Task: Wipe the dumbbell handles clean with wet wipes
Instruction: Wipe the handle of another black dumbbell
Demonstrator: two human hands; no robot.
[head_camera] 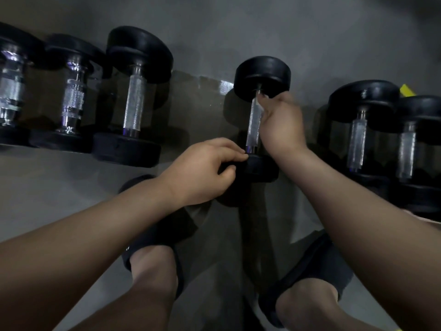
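Observation:
A black dumbbell (262,75) with a knurled silver handle (253,126) lies on the grey floor in the middle of the view. My right hand (281,123) grips the handle's upper part; a pale scrap, perhaps a wet wipe (262,106), shows at its fingers. My left hand (205,170) holds the dumbbell's near black head (260,168), fingers curled over its edge. The wipe is mostly hidden by my fingers.
Three more dumbbells (133,99) lie in a row to the left, and two dumbbells (360,130) to the right. A yellow object (407,90) peeks out at the far right. My feet in black sandals (157,237) stand on the floor below.

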